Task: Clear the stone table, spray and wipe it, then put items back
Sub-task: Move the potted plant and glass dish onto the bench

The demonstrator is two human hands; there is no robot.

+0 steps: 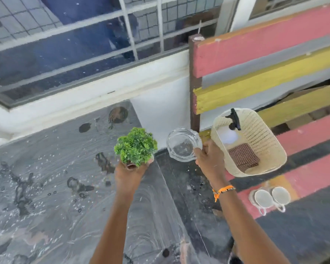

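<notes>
My left hand (131, 173) holds a small green potted plant (135, 146) from below, over the right part of the grey stone table (46, 178). My right hand (208, 159) grips a clear glass ashtray (183, 144) by its rim, held in the air just past the table's right edge. The stone top shows dark wet patches and scattered droplets. A cream woven basket (259, 130) sits on the bench to the right, with a black-headed spray bottle (233, 121) and a brown checked cloth (243, 157) inside.
A striped red, yellow and grey wooden bench (274, 50) stands on the right. Two white cups (271, 197) rest on its seat near the front. A barred window (84, 44) and a white wall ledge (103, 92) run behind the table. Dark floor lies between table and bench.
</notes>
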